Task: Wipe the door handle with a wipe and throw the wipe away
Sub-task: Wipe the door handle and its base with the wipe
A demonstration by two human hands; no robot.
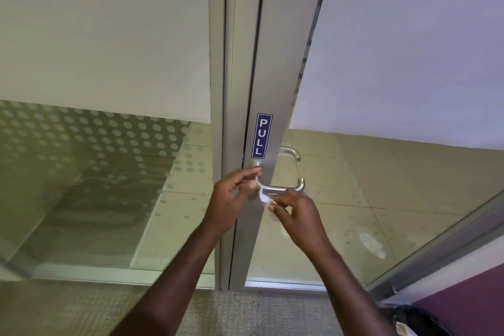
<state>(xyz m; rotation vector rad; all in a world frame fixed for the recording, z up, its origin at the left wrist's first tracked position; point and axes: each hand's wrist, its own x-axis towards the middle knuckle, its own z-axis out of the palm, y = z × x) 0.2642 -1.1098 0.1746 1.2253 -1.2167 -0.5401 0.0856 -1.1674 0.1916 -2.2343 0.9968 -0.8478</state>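
A silver lever door handle [283, 188] sticks out to the right from the metal door stile, below a blue PULL sticker [261, 135]. A white wipe [266, 198] is looped under the handle near its base. My left hand [231, 199] pinches the wipe's upper end at the handle's root. Just below the lever, my right hand [297, 215] pinches the lower end of the wipe. Most of the wipe is hidden by my fingers.
The glass door [381, 199] has frosted upper panels, with a second handle [291, 152] visible through the glass on the far side. A fixed glass panel [109, 172] stands at the left. A purple surface [469, 297] and a dark bag sit at the bottom right.
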